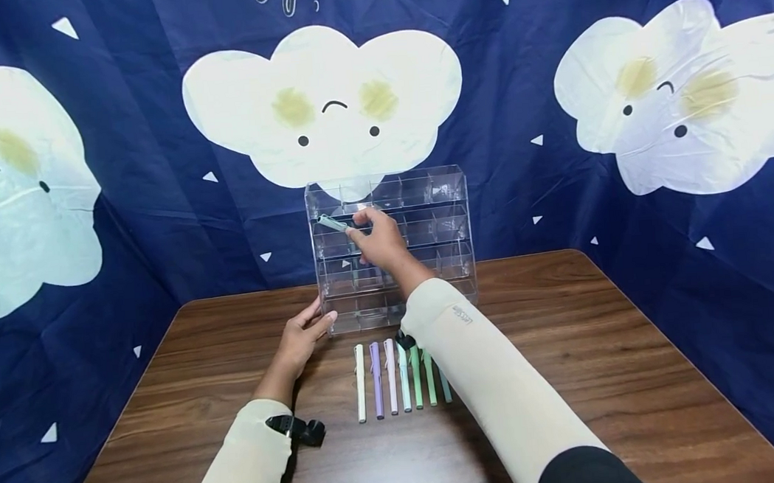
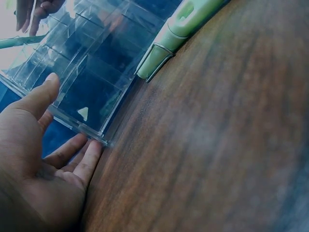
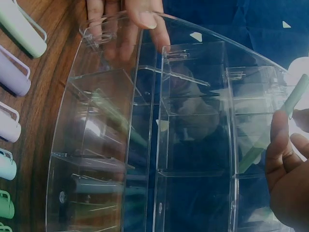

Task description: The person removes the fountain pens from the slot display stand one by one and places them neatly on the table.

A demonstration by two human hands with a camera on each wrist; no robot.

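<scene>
A pale teal pen (image 1: 334, 222) is pinched between the thumb and fingers of my right hand (image 1: 382, 238). It slants in front of the upper left compartments of a clear plastic tiered organizer (image 1: 427, 250). In the right wrist view, the pen (image 3: 295, 96) sticks out past the fingertips. My left hand (image 1: 300, 340) holds the organizer's lower left corner. The left wrist view has its thumb extended over the front edge and its fingers at the bottom corner by the table.
Several capped pens lie in a row before the organizer: a pale yellow-green pen (image 1: 360, 383), a purple pen (image 1: 377, 382), a pink pen (image 1: 392, 378), then blue and green ones partly under my right sleeve. The wooden table (image 1: 531, 321) backs onto a blue cloud-print cloth (image 1: 506, 116).
</scene>
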